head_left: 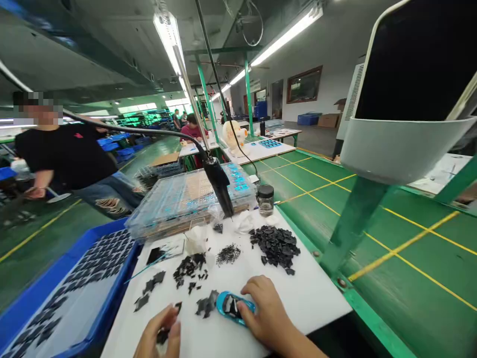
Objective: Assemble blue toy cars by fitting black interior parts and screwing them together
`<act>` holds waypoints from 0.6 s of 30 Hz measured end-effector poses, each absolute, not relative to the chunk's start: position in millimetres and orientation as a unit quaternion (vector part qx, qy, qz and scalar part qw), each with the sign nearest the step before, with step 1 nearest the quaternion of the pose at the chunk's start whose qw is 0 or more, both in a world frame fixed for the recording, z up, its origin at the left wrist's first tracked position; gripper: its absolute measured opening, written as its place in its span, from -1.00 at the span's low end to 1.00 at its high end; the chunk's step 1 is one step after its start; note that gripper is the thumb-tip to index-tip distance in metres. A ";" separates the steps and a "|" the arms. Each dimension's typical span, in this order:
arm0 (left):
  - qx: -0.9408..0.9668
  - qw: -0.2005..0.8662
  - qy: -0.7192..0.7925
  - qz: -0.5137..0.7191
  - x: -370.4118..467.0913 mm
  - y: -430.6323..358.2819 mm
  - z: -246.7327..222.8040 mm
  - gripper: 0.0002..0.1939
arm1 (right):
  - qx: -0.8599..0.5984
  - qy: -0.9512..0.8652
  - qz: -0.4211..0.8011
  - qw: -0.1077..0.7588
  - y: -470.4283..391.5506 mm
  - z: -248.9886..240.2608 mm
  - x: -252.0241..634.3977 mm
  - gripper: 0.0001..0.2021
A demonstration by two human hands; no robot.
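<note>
My right hand [266,308] grips a small blue toy car body [235,307] with black parts on it, resting on the white worktop [309,293]. Fingers of my left hand [160,333] are curled around a small black piece [163,336] near the front edge. Between the hands lie several flat dark pieces [207,304]. Farther back are a heap of black parts [276,247], a pile of tiny black bits [228,254] and a pile of small black pieces [189,266].
On the left stands a blue tray [78,253] with rows of dark parts. Clear plastic boxes [179,194], a lidded jar [266,200] and a hanging black tool [218,184] are behind. A green post [354,223] rises at right. A person [67,154] stands at left.
</note>
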State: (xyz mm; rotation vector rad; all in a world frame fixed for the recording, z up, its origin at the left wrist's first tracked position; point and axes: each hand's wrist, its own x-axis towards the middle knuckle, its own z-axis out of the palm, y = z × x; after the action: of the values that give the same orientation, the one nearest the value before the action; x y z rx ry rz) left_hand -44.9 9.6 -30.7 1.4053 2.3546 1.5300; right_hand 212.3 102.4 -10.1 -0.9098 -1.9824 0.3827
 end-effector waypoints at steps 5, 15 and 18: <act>0.474 -0.018 0.722 0.504 -32.1 -2.1 -28.5 -0.70 | -0.364 -0.812 0.147 0.431 97.4 -13.2 217.2 -0.92; 0.503 -0.046 0.680 0.531 -13.7 11.0 -4.4 -0.71 | -0.321 -0.832 0.118 0.437 113.6 -24.0 222.0 -0.73; 0.519 -0.072 0.675 0.520 -9.4 9.1 -2.7 -0.74 | -0.314 -0.842 0.101 0.427 120.6 -28.0 225.7 -0.63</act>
State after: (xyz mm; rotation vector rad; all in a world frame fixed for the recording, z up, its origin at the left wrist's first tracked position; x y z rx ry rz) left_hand -9.4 9.1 -2.7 1.7082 2.2235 1.7130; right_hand 225.7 120.6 -28.0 -0.7842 -2.1026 0.2533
